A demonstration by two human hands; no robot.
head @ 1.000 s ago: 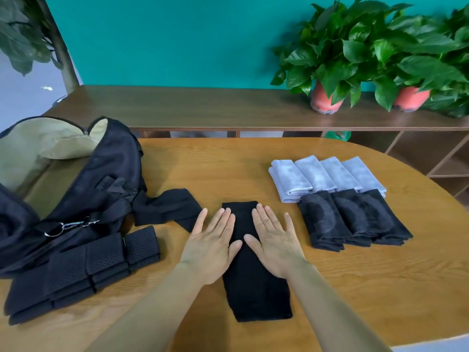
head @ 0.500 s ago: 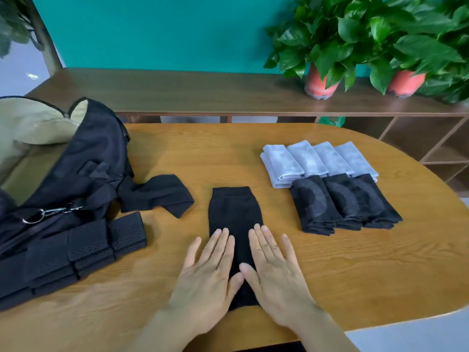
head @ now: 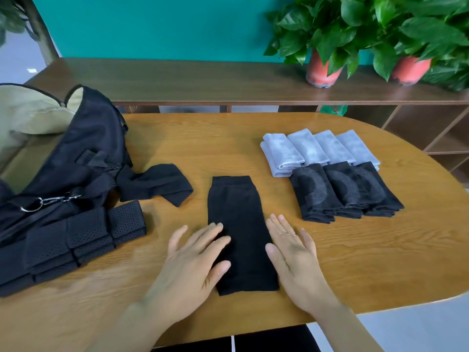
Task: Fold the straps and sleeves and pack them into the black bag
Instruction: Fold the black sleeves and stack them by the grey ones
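At sleeve [head: 237, 214] sides, left hand [head: 193, 270], right hand [head: 294, 260]

Sleeve [head: 237, 207] – between bag [head: 83, 148] (left), stacks [head: 314, 191]

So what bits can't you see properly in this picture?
All in the head view:
1. Black bag: its left part runs off the left edge, so its contents are unknown.
2. Folded straps: left ends cut off by that edge.
3. Black sleeve: the left hand covers part of its left side.
4. Left hand's fingers: blurred.
5. Potted plants: tops cut by the top edge.
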